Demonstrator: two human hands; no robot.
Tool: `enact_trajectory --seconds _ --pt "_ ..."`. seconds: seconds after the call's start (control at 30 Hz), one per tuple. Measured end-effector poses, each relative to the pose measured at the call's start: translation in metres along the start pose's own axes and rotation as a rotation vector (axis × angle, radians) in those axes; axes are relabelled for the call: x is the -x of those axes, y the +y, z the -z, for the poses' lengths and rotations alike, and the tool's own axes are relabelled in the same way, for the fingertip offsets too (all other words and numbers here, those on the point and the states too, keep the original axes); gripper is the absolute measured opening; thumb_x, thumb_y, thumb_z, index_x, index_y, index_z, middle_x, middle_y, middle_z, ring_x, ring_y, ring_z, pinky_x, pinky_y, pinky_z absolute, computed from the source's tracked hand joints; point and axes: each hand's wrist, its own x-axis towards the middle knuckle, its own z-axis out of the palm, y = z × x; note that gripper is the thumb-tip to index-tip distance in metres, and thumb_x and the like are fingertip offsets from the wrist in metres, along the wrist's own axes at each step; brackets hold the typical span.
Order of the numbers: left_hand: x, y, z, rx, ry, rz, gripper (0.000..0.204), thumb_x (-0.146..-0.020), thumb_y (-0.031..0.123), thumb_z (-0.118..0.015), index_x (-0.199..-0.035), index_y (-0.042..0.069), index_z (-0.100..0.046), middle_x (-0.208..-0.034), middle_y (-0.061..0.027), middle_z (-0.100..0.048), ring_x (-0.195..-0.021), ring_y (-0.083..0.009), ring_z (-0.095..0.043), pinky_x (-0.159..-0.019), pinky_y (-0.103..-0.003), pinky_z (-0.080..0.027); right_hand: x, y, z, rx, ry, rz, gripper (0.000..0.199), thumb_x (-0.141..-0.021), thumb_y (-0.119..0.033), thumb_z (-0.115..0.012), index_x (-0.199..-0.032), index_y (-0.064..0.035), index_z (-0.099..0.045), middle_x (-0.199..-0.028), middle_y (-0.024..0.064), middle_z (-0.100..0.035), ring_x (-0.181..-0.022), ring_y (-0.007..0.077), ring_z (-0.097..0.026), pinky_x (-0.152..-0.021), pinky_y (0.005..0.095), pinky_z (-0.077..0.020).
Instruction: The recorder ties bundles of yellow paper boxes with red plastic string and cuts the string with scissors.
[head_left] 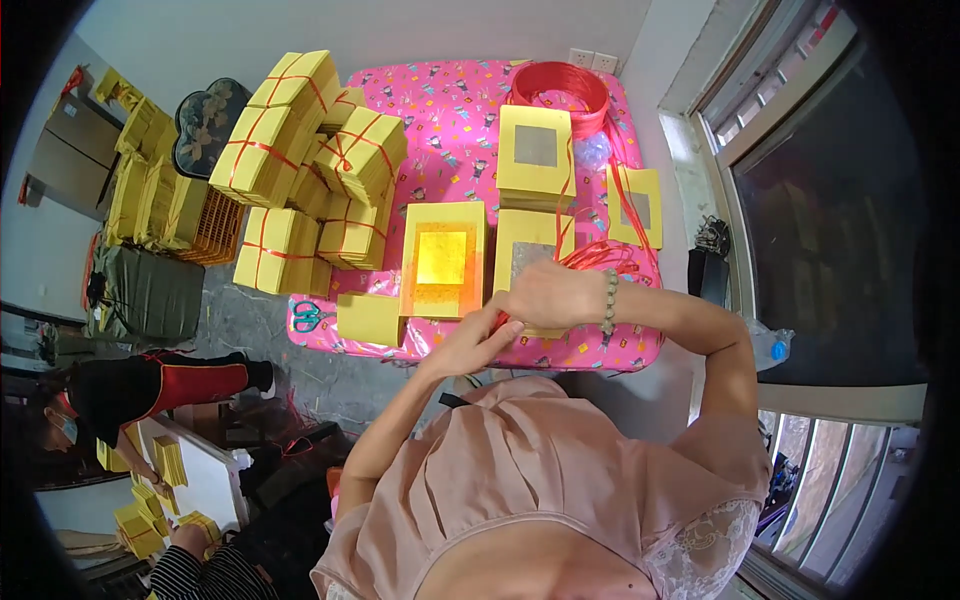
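Observation:
Both of my hands meet at the near edge of the pink table, in front of a stack of yellow paper (pixel 535 232) with a grey square on top. My left hand (pixel 465 348) is closed, and a bit of red ribbon (pixel 497 321) shows at its fingers. Bent over the same spot, my right hand (pixel 552 297) is closed too, its fingertips partly hidden. More red ribbon (pixel 605 256) lies in loose strands just beyond my right wrist. To the left sits a yellow paper stack with a gold square (pixel 445 258) on an orange print.
Ribbon-tied yellow bundles (pixel 262 150) are piled at left. Teal scissors (pixel 308 317) lie near the table's left corner. A big red ribbon coil (pixel 560 85) stands at the back, beside another yellow stack (pixel 534 150). At lower left, a person (pixel 150 400) handles yellow paper at a white table.

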Motion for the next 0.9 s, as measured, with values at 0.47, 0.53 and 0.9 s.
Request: enact_trajectory --seconds 0.47,0.53,0.9 --pt "0.039 -0.048 0.031 0.246 -0.267 0.546 0.028 -0.095 0.03 -0.042 -0.087 0.006 -0.052 -0.059 0.0055 -0.036 -0.054 -0.0044 -0.034 -0.047 -0.023 -0.029 0.04 0.044 -0.008 -0.16 -0.008 -0.144 0.026 -0.087 -0.032 -0.05 -0.089 -0.0053 -0.052 -0.072 0.0178 -0.059 -0.071 0.0352 -0.059 -0.061 0.0449 -0.045" --pt "0.03 -0.053 0.037 0.248 -0.466 0.571 0.025 -0.095 0.029 -0.042 -0.09 0.007 -0.051 -0.06 0.0038 -0.043 -0.054 -0.0058 -0.04 -0.049 -0.022 -0.033 0.037 0.037 -0.004 -0.005 -0.001 -0.163 0.022 -0.085 -0.025 -0.051 -0.089 -0.0031 -0.052 -0.068 0.0175 -0.058 -0.067 0.0349 -0.06 -0.058 0.0445 -0.0454" --pt "-0.05 -0.013 0.026 0.545 -0.642 0.352 0.033 -0.093 0.031 -0.046 -0.113 0.004 -0.045 -0.064 0.0021 -0.044 -0.052 -0.007 -0.041 -0.049 -0.022 -0.036 0.014 0.02 0.014 -0.185 -0.077 -0.089 0.023 -0.081 -0.024 -0.052 -0.089 -0.0037 -0.059 -0.074 0.0166 -0.062 -0.072 0.0328 -0.061 -0.065 0.0446 -0.0456"
